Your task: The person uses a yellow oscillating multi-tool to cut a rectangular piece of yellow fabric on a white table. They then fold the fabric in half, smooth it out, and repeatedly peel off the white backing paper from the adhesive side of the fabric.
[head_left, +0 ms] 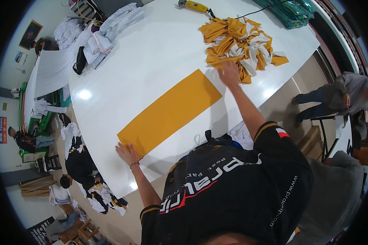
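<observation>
A long mustard-yellow fabric rectangle [169,110] lies flat and slanting on the white table. My left hand [128,154] rests at its near left corner, fingers spread, partly on the cloth and partly on the tabletop. Beyond its other end is a crumpled heap of yellow and white fabric pieces [237,36]. My right hand [229,74] is at the near edge of that heap, with its fingers closed on a yellow fold; the fingertips are partly lost against the cloth.
A yellow power tool [195,6] with a black cord lies at the table's far edge. Green plastic-wrapped bundles [292,14] sit far right, white folded garments [98,45] far left. A person [333,98] stands right of the table; another [79,165] bends over clothes at left.
</observation>
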Action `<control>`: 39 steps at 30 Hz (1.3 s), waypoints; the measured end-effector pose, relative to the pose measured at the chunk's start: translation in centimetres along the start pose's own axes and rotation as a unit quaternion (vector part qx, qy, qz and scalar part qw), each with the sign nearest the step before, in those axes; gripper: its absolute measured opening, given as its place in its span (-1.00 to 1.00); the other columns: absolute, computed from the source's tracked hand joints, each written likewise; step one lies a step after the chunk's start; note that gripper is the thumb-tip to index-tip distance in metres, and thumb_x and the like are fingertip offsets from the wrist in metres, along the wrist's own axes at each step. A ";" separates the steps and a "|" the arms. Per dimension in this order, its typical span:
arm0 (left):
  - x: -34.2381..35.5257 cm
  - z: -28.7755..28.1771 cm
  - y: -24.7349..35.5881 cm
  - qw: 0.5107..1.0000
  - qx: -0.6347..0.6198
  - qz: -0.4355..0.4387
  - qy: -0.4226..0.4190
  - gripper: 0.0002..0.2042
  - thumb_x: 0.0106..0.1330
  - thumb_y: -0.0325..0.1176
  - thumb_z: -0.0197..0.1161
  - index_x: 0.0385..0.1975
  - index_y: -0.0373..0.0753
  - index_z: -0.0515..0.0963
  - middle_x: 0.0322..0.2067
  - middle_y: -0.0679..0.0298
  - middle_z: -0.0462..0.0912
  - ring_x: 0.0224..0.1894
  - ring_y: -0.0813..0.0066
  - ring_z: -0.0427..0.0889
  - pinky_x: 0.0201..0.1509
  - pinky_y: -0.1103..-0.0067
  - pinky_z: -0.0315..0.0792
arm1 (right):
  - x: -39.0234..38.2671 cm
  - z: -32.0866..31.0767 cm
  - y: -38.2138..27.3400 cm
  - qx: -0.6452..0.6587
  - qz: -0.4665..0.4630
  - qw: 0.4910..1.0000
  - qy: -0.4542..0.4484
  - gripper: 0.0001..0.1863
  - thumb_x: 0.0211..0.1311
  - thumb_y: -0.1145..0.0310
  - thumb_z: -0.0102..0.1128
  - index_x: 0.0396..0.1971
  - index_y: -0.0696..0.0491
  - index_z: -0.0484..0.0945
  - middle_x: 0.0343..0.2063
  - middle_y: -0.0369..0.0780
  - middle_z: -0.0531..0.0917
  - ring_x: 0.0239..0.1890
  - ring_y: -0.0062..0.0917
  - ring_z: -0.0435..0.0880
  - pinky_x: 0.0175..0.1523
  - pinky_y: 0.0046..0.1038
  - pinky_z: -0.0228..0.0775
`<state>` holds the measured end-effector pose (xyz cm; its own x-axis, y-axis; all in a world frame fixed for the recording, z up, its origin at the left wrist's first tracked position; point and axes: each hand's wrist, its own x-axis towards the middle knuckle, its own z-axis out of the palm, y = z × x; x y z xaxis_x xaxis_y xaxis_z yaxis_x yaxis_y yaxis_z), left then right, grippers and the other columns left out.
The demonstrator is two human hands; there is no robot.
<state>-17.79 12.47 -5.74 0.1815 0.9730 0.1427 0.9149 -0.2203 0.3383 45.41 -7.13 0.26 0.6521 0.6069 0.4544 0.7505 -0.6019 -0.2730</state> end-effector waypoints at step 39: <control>14.3 -31.5 38.9 0.777 -0.454 0.436 -0.014 -0.36 0.22 -0.10 0.47 0.26 -0.25 0.44 0.02 0.15 0.66 0.08 0.40 0.63 0.17 0.48 0.50 | 18.0 -31.9 -26.0 0.506 -0.302 0.803 -0.086 -0.86 0.29 0.45 0.34 -0.21 0.14 0.63 -0.35 -0.30 0.71 -0.29 -0.71 0.64 -0.20 -0.65 0.46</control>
<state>9.07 15.67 38.75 0.6089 0.4255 0.6695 -0.1889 -0.7419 0.6433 34.20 2.84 42.59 0.0768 0.7445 0.6632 0.5818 0.5067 -0.6362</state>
